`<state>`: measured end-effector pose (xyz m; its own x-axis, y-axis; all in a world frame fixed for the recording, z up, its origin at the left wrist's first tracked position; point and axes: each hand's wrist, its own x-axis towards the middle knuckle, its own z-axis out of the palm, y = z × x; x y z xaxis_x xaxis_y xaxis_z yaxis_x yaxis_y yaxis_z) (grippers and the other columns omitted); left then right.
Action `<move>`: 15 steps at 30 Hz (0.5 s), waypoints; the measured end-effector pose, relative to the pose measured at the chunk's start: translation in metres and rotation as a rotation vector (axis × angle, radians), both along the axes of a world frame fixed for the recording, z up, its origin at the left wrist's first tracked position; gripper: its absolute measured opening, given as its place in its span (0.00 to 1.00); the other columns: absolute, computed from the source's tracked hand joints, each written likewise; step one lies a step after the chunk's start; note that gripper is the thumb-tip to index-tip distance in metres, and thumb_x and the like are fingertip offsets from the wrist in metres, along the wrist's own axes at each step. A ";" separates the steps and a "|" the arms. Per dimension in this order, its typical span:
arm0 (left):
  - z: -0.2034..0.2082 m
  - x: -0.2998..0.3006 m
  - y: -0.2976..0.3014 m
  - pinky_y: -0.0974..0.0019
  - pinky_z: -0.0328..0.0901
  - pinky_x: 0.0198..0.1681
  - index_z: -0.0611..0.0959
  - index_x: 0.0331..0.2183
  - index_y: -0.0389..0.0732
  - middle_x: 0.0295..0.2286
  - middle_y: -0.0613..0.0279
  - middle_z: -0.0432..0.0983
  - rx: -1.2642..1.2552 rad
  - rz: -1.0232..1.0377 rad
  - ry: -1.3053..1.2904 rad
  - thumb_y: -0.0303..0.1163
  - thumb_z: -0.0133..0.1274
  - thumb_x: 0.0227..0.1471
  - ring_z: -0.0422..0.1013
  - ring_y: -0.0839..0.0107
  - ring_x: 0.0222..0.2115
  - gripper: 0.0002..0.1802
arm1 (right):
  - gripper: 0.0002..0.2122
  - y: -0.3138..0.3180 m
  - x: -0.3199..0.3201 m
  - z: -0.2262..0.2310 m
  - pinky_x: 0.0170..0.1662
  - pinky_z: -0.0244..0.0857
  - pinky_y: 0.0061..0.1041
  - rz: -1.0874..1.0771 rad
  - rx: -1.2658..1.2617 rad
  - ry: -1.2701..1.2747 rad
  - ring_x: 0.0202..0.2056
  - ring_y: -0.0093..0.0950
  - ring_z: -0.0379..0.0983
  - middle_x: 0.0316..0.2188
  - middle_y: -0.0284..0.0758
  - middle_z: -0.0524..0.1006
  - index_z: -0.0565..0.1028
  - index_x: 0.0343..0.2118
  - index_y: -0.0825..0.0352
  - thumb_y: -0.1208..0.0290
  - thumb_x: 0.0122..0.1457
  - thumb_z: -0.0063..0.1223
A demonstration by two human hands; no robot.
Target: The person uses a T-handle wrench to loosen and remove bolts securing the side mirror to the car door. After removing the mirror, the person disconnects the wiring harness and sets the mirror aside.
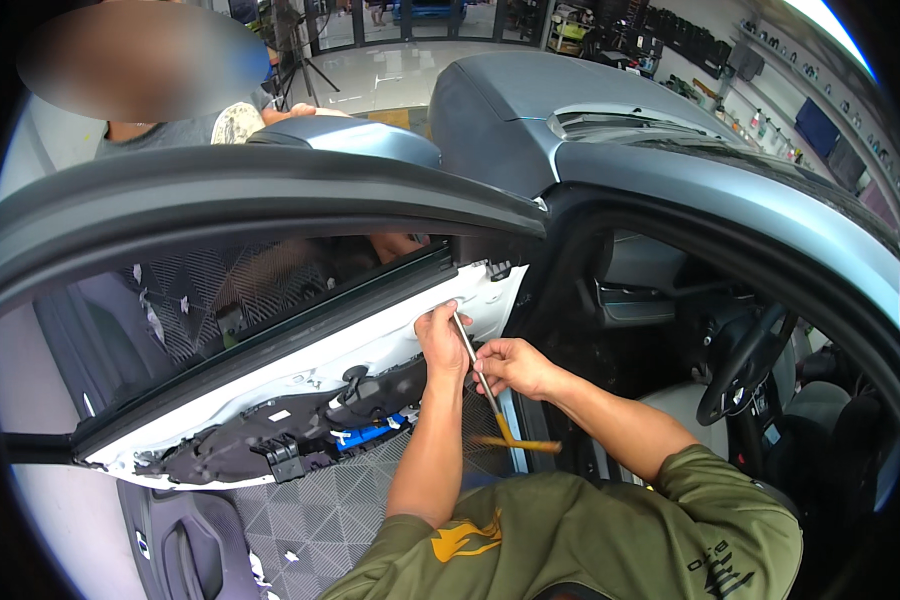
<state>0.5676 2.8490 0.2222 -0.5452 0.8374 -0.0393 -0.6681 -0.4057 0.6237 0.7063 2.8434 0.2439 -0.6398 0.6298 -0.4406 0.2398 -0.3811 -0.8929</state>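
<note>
A T-handle wrench (pixel 489 396) with a slim metal shaft and an orange-yellow crossbar slants down from the front part of the open car door (pixel 320 362). My left hand (pixel 444 342) is closed around the shaft's upper end, close against the white inner metal of the door. Lower on the same shaft, my right hand (pixel 515 369) pinches it between thumb and fingers. The crossbar hangs below my right hand, slightly blurred. The shaft's tip is at my left fingers, and what it meets there cannot be made out. The door's inner side is bare, showing a black carrier panel (pixel 230 445).
A blue part (pixel 370 433) sits low on the door. A dark door trim panel (pixel 185 540) lies on the patterned floor. Beyond the door, a person (pixel 155 140) stands near the side mirror (pixel 355 138). To the right are the steering wheel (pixel 745 365) and car interior.
</note>
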 end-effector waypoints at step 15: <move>0.008 0.006 0.008 0.71 0.67 0.23 0.78 0.26 0.32 0.24 0.60 0.74 0.000 -0.002 -0.008 0.26 0.51 0.44 0.69 0.72 0.21 0.07 | 0.10 0.008 0.006 0.010 0.29 0.71 0.23 0.040 -0.007 0.044 0.26 0.23 0.73 0.26 0.35 0.72 0.72 0.36 0.72 0.69 0.61 0.50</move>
